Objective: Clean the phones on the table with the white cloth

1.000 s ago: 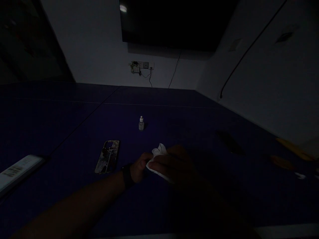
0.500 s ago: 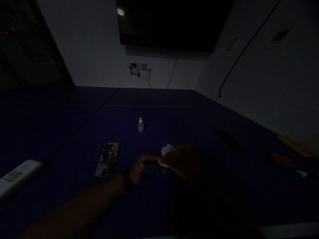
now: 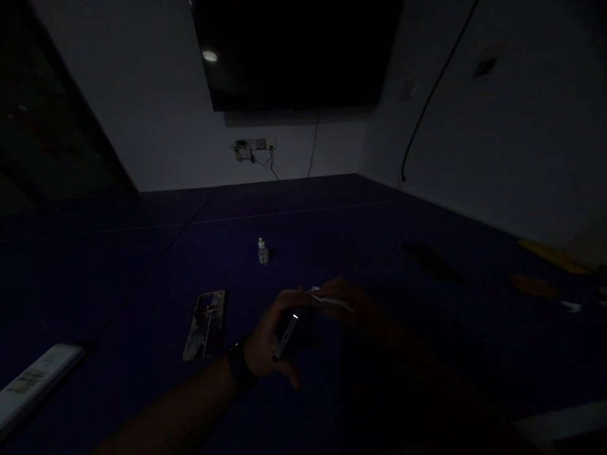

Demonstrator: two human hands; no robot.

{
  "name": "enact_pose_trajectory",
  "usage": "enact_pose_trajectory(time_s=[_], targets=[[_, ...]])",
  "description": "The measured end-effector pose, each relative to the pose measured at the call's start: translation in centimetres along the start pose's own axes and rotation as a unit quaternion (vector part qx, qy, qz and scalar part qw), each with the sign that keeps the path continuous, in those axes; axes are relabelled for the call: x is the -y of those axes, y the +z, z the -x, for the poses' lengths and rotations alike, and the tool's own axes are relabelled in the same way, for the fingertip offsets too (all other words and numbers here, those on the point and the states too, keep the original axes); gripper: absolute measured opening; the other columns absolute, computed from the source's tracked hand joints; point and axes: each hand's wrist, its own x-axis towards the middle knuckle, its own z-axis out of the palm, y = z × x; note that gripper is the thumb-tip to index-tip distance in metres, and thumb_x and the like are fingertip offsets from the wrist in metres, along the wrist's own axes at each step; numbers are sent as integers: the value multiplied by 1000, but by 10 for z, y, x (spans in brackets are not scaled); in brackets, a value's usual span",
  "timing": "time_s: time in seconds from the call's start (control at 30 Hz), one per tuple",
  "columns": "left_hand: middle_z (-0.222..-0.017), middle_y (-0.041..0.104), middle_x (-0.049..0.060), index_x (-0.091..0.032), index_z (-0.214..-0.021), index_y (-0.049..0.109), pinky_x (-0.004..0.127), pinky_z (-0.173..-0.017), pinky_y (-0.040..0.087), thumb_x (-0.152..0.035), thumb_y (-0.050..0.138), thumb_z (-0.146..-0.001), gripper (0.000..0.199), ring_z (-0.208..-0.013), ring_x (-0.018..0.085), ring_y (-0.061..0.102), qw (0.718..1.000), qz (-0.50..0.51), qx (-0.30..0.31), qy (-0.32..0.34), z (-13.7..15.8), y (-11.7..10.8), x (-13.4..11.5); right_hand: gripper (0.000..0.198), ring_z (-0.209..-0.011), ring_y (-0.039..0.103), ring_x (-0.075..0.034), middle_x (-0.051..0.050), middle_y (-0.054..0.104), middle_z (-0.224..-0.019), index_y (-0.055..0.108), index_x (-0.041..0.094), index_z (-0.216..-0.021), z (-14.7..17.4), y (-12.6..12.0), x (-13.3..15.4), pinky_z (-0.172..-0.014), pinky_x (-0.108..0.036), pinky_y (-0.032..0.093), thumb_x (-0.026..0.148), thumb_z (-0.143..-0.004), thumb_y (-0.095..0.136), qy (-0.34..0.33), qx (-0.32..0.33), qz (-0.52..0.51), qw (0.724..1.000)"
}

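Note:
My left hand [image 3: 265, 338], with a dark band on its wrist, is closed around a dark phone [image 3: 286, 336]. The phone is tilted so that its narrow end with the port faces me. In my right hand [image 3: 349, 298], a folded white tissue [image 3: 334, 303] is pressed at the far side of the phone; the shadow hides most of those fingers. A phone case [image 3: 205, 325] with a printed picture lies left of my left hand. Beyond my hands stands a small dropper bottle [image 3: 263, 254] with a white cap.
The dark blue table [image 3: 303, 240] runs back to the wall. At its left lies a white box [image 3: 42, 379]. On the right are a dark flat object [image 3: 431, 260], an orange-brown item [image 3: 533, 285] and a yellow strip [image 3: 552, 256]. A large screen [image 3: 298, 50] hangs above.
My left hand has turned the phone from lying flatter to tilted, with its end edge showing. The tissue has shifted with my right hand and shows less. The view has tipped and swung slightly right.

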Motion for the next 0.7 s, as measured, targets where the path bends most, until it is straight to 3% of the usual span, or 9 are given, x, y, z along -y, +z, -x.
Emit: enact_pose_trajectory(time_s=[0.23, 0.33, 0.43, 0.5, 0.6, 0.7], targets=[[-131, 57, 12, -32, -138, 47, 54, -109, 38, -85, 68, -60, 97, -125, 35, 50, 995, -45, 62, 66, -3, -1, 5, 21, -100, 67, -22, -9, 74, -105, 71, 23, -114, -2, 2, -23, -88, -41, 52, 31, -98, 62, -50, 53, 83, 994], [-135, 50, 12, -34, -140, 44, 55, -110, 38, -85, 70, -58, 100, -126, 36, 47, 994, -53, 80, 54, 2, -3, 9, 20, -99, 68, -21, -9, 74, -104, 72, 21, -110, -2, 2, -26, -87, -39, 52, 30, -100, 58, -57, 66, 92, 992], [-135, 41, 12, -32, -137, 50, 53, -106, 42, -85, 73, -54, 100, -124, 36, 46, 995, -75, 67, 2, 9, -6, 13, 20, -96, 69, -20, -8, 75, -99, 72, 20, -105, 0, -3, -26, -84, -37, 54, 32, -101, 56, -45, 81, 62, 994], [-130, 41, 11, -31, -133, 55, 51, -104, 44, -83, 72, -64, 88, -120, 33, 47, 993, -100, 46, -41, 12, -8, 13, 20, -95, 69, -20, -8, 74, -98, 71, 20, -103, 1, -9, -24, -82, -35, 55, 33, -101, 56, -22, 77, 47, 996], [-121, 47, 9, -29, -131, 59, 48, -103, 44, -66, 61, -90, 56, -114, 28, 51, 988, -133, 19, -82, 10, -12, 11, 22, -88, 69, -18, -7, 73, -96, 70, 20, -98, 2, -18, -24, -77, -32, 55, 33, -102, 53, 15, 72, 58, 996], [-112, 56, 9, -27, -129, 63, 43, -100, 47, -52, 58, -98, 41, -105, 24, 56, 981, -162, 7, -104, 6, -15, 9, 28, -83, 68, -18, -7, 72, -93, 69, 19, -95, 3, -23, -28, -74, -31, 55, 32, -104, 46, 14, 79, 101, 992]])
